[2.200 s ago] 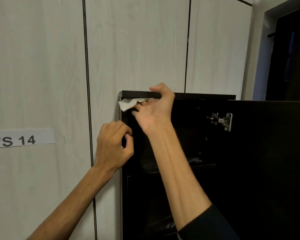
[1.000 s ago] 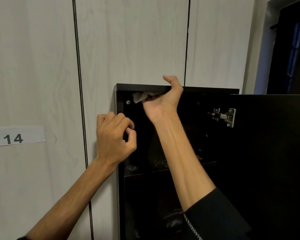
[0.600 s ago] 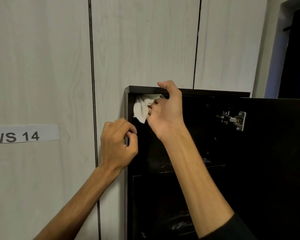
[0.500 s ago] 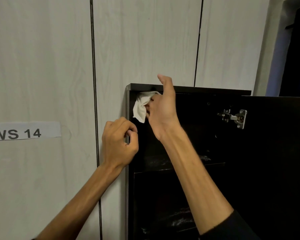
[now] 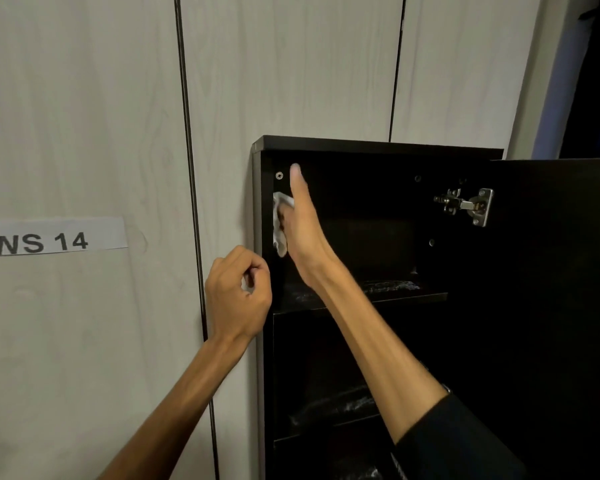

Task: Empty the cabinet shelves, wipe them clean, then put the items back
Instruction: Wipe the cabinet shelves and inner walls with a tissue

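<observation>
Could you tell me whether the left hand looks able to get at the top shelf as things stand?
Probably yes: the left hand is at the cabinet's front edge, holding nothing, and the top shelf beside it lies open.

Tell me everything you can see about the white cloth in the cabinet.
The white cloth is small, crumpled and soft-looking, possibly a tissue or rag. The right hand presses it against the inner left wall of the dark cabinet, in the top compartment just below a screw. Most of it is hidden behind the hand; only a bunched strip shows along the hand's left edge.
</observation>
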